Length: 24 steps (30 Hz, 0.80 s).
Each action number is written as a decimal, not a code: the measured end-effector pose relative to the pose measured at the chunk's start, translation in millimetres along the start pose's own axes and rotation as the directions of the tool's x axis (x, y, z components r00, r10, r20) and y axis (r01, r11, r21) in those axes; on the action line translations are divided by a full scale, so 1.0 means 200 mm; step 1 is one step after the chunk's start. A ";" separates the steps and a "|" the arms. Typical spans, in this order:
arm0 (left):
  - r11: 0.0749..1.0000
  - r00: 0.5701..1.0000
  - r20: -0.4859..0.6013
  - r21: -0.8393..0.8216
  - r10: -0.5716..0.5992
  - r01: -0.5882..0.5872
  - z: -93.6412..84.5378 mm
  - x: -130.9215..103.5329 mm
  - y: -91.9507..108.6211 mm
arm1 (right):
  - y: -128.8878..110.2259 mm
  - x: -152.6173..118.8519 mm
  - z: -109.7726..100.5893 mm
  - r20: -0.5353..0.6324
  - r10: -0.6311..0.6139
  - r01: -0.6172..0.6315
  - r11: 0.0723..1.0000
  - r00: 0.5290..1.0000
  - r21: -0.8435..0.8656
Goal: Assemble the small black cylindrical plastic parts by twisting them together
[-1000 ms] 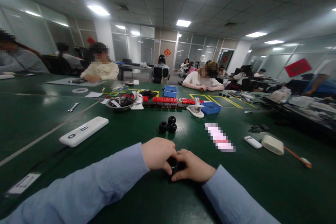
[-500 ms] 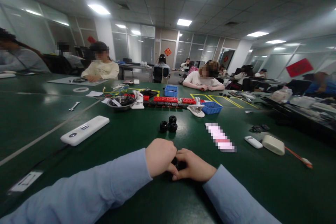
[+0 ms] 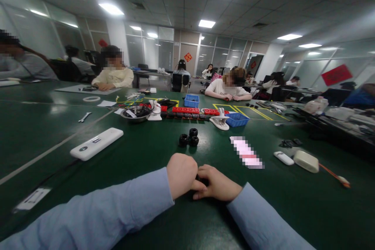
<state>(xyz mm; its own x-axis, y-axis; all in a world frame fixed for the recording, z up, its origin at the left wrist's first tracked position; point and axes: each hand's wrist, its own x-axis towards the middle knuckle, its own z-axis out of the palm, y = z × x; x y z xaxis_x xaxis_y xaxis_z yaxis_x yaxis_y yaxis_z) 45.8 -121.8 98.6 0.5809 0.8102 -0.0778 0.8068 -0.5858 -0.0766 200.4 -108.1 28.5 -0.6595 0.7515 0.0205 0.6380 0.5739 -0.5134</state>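
My left hand (image 3: 183, 175) is bent at the wrist, its fingers curled down and closed around a small black wheel (image 3: 203, 180). From the other side my right hand (image 3: 218, 183) grips the same wheel, thumb and fingers meeting the left fingers. Most of the wheel is hidden between the hands, with only a dark part showing. Beyond the hands, three black toy wheels (image 3: 192, 140) with knobbly treads stand in a cluster on the green table (image 3: 152, 144).
A white power strip (image 3: 96, 143) lies left, near a wrench (image 3: 84, 117). Farther back are a metal bowl (image 3: 136, 120), red blocks (image 3: 185, 110), white clips (image 3: 219, 121) and blue baskets (image 3: 236, 120). A blurred-out phone-like item (image 3: 246, 152) and a cream case (image 3: 306, 161) lie right. Co-workers sit across.
My left hand has turned further over the wheel, its wrist tilting up slightly and to the right. Less of the wheel shows now. The right hand has barely moved.
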 end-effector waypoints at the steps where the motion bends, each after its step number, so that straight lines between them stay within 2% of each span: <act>1: 1.000 1.000 0.002 -0.007 -0.012 0.012 0.00 0.00 0.00 | 0.00 0.00 0.00 -0.001 -0.003 0.003 1.000 1.000 -0.004; 11: 0.998 0.997 -0.020 -0.001 -0.069 0.069 0.03 -0.01 0.00 | 0.00 0.00 -0.01 0.017 -0.044 0.044 0.998 0.999 -0.034; 16: 0.998 0.996 -0.061 -0.002 -0.061 0.061 -0.01 -0.02 -0.06 | 0.00 -0.01 -0.01 -0.004 -0.001 0.001 1.000 1.000 -0.015; 18: 0.999 0.998 -0.069 -0.028 0.016 -0.018 -0.04 -0.01 -0.11 | -0.01 -0.01 -0.01 -0.013 0.020 -0.020 1.000 1.000 -0.006; 20: 0.979 0.982 -0.069 -0.091 0.177 -0.183 -0.05 0.00 -0.16 | -0.01 -0.01 -0.02 -0.007 0.001 -0.001 1.000 1.000 0.018; 22: 0.923 0.935 -0.069 -0.149 0.349 -0.356 -0.05 0.01 -0.19 | -0.01 -0.01 -0.02 -0.001 -0.022 0.022 0.999 1.000 0.034; 24: 0.863 0.882 -0.071 -0.185 0.465 -0.470 -0.05 0.03 -0.22 | -0.01 -0.02 -0.01 -0.009 -0.025 0.025 0.999 1.000 0.034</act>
<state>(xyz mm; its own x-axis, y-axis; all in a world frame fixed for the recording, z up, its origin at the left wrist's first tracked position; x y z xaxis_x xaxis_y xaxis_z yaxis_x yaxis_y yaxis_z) 15.5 -91.4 111.7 0.8955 0.4437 -0.0340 0.4433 -0.8830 0.1543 202.5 -110.4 31.8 -0.6715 0.7399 0.0405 0.6074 0.5809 -0.5420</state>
